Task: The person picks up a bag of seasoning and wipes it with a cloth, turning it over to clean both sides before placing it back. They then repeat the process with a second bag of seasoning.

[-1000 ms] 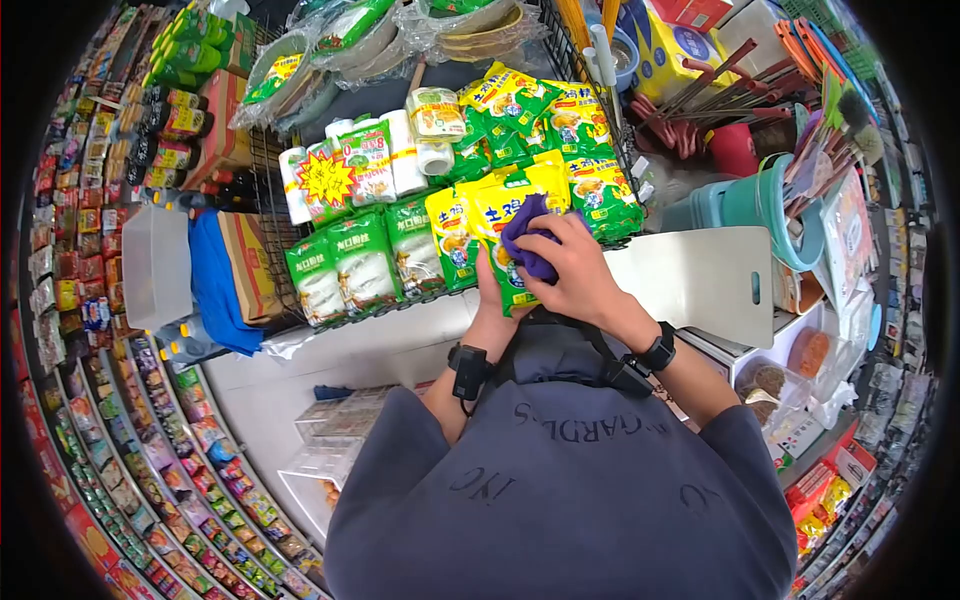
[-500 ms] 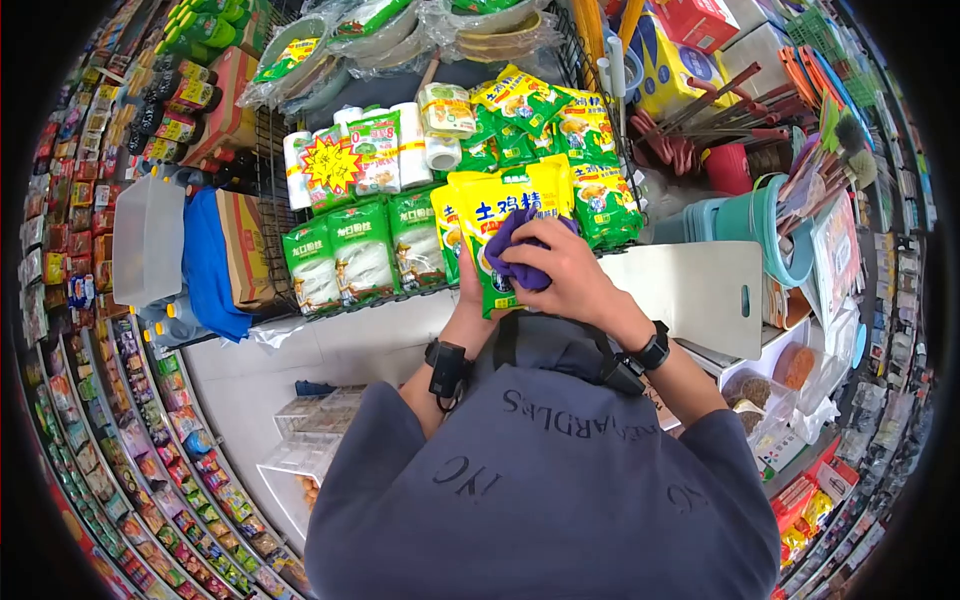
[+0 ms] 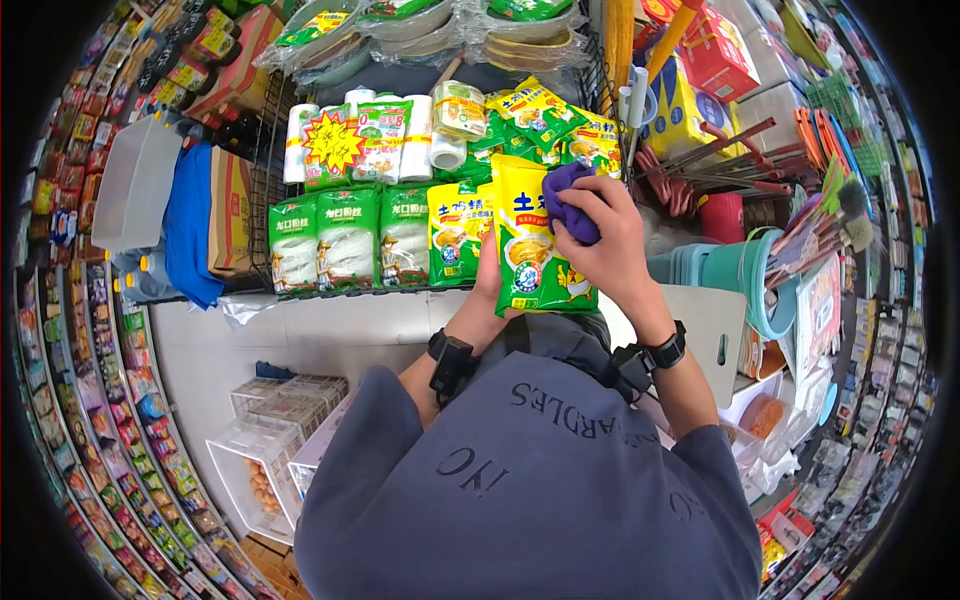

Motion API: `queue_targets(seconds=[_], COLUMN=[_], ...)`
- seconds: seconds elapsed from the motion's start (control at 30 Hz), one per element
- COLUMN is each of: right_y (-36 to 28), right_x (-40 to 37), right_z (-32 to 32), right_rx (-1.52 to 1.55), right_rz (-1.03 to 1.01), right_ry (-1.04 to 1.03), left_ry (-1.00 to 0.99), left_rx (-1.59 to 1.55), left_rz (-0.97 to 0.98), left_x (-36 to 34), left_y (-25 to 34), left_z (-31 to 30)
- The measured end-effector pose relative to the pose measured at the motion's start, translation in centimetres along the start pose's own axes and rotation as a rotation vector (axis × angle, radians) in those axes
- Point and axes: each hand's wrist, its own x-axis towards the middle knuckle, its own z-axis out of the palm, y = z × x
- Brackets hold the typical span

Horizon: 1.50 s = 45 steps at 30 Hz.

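A yellow and green bag of chicken seasoning (image 3: 528, 262) stands upright in front of my body. My left hand (image 3: 487, 284) is closed on its left edge, its fingers mostly hidden behind the bag. Bunched in my right hand (image 3: 608, 238) is a purple cloth (image 3: 570, 203), pressed against the upper right of the bag's front. A similar bag (image 3: 458, 235) stands just left of the held one, beside a row of green vermicelli packets (image 3: 345, 240). More seasoning bags (image 3: 540, 112) are piled behind.
The goods sit in a black wire rack (image 3: 270, 170). Wrapped bowls (image 3: 415, 35) fill its back. To the right are teal buckets (image 3: 735, 270) and a bundle of red-handled tools (image 3: 700, 160). A blue cloth (image 3: 192, 230) and a translucent bin (image 3: 138, 185) are at the left.
The purple cloth in my right hand has moved from the bag's middle to its upper right, uncovering more of the front. The camera view has shifted slightly. My left hand keeps its grip.
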Motion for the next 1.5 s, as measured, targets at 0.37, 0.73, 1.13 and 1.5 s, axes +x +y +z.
queue_targets(seconds=[0.37,0.73,1.13,1.5], right_y=[0.3,0.1,-0.6,1.9], right_x=[-0.2,-1.4,-1.7,-3.2], right_z=[0.3,0.7,0.9,-1.3], right_rx=[0.184,0.323,0.260,0.161], right_rz=[-0.187,-0.258,-0.321,-0.289], right_ry=[-0.329,-0.539,-0.547,-0.474], left_ry=[0.090,0.315,0.433,0.126], left_rx=[0.090,0.322,0.343,0.195], left_rz=[0.183,0.163,0.129,0.106], left_x=[0.7,-0.2,-1.5,0.4], left_y=[0.5,0.3,-0.4,-0.3], left_z=[0.1,0.4,2.7,1.9])
